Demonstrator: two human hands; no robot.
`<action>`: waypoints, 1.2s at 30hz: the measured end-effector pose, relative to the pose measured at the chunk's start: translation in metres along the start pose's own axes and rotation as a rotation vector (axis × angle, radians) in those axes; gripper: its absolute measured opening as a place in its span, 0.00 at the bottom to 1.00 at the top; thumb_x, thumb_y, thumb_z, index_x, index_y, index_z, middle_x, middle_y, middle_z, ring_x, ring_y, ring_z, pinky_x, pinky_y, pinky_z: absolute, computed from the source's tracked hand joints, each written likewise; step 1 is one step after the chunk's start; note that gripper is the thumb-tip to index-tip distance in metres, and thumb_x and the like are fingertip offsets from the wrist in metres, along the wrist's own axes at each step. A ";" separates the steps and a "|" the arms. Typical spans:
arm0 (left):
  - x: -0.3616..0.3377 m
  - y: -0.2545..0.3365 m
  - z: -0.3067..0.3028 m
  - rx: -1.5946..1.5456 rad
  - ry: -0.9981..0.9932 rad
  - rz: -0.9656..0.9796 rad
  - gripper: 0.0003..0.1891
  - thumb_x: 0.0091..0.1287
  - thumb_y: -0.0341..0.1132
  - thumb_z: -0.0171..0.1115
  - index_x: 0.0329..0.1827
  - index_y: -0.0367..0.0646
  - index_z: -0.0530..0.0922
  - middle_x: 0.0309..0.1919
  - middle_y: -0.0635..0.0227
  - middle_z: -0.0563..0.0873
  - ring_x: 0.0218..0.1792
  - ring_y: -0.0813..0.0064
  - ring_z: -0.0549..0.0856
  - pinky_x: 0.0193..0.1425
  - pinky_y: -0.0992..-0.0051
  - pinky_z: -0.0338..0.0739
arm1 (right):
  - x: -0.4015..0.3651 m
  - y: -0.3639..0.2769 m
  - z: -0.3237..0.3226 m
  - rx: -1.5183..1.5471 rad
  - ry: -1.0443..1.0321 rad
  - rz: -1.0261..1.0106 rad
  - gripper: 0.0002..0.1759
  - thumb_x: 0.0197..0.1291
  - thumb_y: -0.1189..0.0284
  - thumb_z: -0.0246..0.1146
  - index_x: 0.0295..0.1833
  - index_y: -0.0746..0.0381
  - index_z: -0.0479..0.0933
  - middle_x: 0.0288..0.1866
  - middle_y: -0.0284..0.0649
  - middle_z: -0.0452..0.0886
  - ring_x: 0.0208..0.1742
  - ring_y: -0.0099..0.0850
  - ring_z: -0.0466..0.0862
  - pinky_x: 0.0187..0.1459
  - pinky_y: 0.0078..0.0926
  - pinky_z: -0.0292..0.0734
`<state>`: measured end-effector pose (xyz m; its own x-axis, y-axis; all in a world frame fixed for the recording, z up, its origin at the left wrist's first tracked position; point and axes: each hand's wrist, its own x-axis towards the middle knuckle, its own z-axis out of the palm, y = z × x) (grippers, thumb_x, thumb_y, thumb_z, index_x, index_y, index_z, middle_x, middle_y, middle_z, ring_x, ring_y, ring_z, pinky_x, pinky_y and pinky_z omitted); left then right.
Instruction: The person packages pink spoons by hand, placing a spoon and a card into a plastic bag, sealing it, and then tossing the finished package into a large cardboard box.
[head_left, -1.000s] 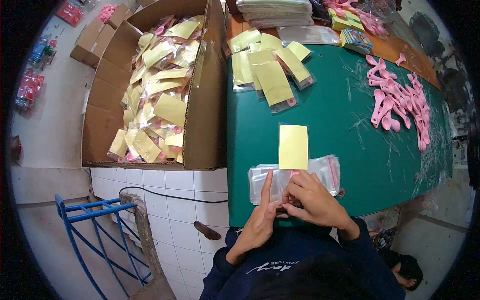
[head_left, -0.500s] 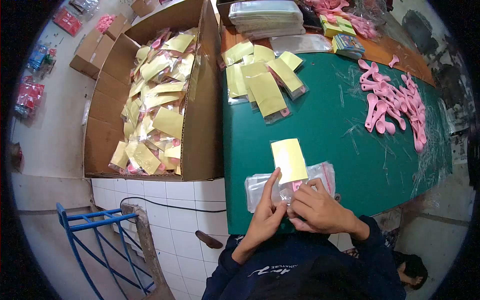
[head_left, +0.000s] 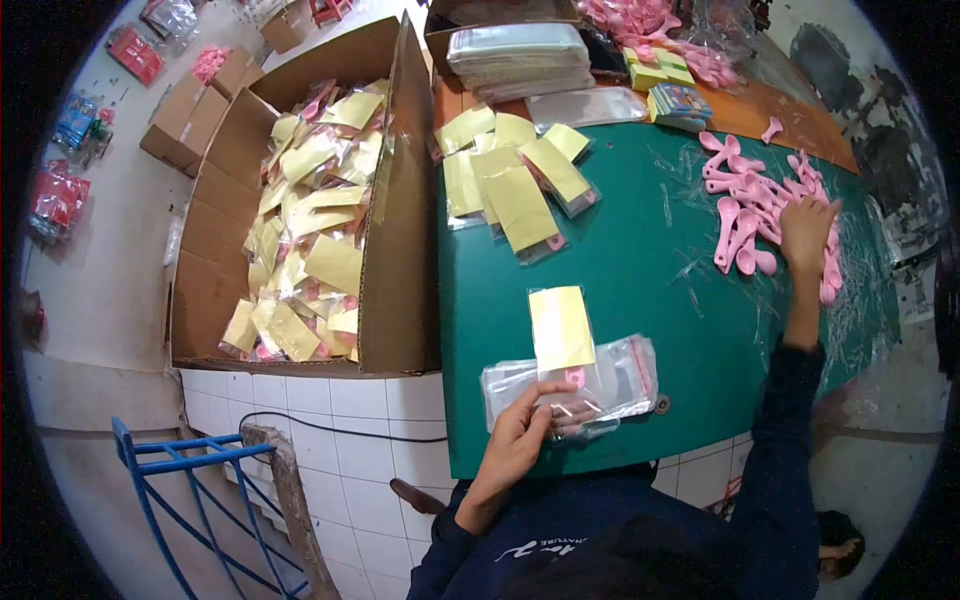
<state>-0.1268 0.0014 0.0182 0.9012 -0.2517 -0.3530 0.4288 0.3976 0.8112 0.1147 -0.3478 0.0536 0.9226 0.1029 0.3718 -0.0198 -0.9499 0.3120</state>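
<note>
My left hand (head_left: 515, 435) is at the near edge of the table, its index finger and thumb closed at a clear plastic bag (head_left: 590, 408). That bag holds a yellow card (head_left: 562, 328), and a pink spoon's handle end (head_left: 575, 378) shows below the card. Underneath lies a stack of flat clear bags (head_left: 640, 370). Out to the right, my right hand (head_left: 808, 232) reaches over a heap of pink spoons (head_left: 745, 200), fingers apart and touching those at its right side. Whether a spoon is between the fingertips is hard to see.
Filled bags with yellow cards (head_left: 520, 205) lie at the table's back left. A large cardboard box (head_left: 400, 220) full of similar bags stands left. Behind are stacked clear sleeves (head_left: 520, 55) and card stacks (head_left: 680, 105). Plastic scraps (head_left: 860, 290) litter the right edge.
My right hand has left the bag and moved far right to the spoon heap. My left hand stays at the bag, its index finger now lying across it. The view has shifted slightly.
</note>
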 end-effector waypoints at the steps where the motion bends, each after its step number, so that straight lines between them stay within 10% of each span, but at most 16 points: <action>1: 0.002 0.000 0.000 0.003 -0.010 0.022 0.16 0.72 0.26 0.35 0.59 0.35 0.66 0.50 0.54 0.79 0.52 0.67 0.80 0.56 0.74 0.74 | -0.014 -0.013 -0.017 0.369 -0.054 -0.084 0.19 0.53 0.70 0.59 0.52 0.61 0.71 0.44 0.47 0.77 0.48 0.41 0.76 0.51 0.34 0.71; 4: 0.002 -0.003 0.001 0.042 -0.010 0.026 0.16 0.72 0.27 0.36 0.57 0.35 0.68 0.50 0.55 0.78 0.52 0.69 0.80 0.57 0.74 0.74 | -0.068 -0.081 -0.075 1.019 -0.237 -0.647 0.33 0.40 0.77 0.68 0.56 0.60 0.66 0.53 0.47 0.67 0.56 0.45 0.69 0.53 0.37 0.71; 14: -0.008 0.011 -0.008 -0.064 -0.163 -0.111 0.16 0.73 0.29 0.37 0.61 0.38 0.64 0.50 0.53 0.79 0.52 0.67 0.80 0.54 0.72 0.77 | -0.142 -0.147 -0.091 1.322 -0.362 -0.644 0.13 0.48 0.79 0.66 0.41 0.62 0.74 0.46 0.44 0.69 0.42 0.38 0.77 0.40 0.29 0.77; 23: -0.002 0.004 0.006 0.934 0.251 0.368 0.10 0.57 0.23 0.62 0.42 0.36 0.74 0.38 0.59 0.82 0.37 0.67 0.86 0.38 0.75 0.81 | -0.136 -0.142 -0.093 1.440 -0.549 -0.538 0.12 0.47 0.81 0.66 0.40 0.65 0.75 0.46 0.43 0.69 0.45 0.35 0.76 0.45 0.28 0.76; 36: 0.004 0.008 0.008 0.753 0.358 0.270 0.06 0.58 0.27 0.64 0.36 0.36 0.76 0.33 0.64 0.81 0.31 0.76 0.84 0.32 0.78 0.80 | -0.148 -0.153 -0.093 1.711 -0.927 0.111 0.05 0.59 0.77 0.60 0.35 0.68 0.73 0.32 0.37 0.79 0.34 0.22 0.81 0.37 0.20 0.78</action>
<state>-0.1197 -0.0031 0.0271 0.9859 0.1096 -0.1266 0.1554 -0.3166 0.9357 -0.0542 -0.1900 0.0323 0.8396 0.4129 -0.3529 -0.2749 -0.2373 -0.9317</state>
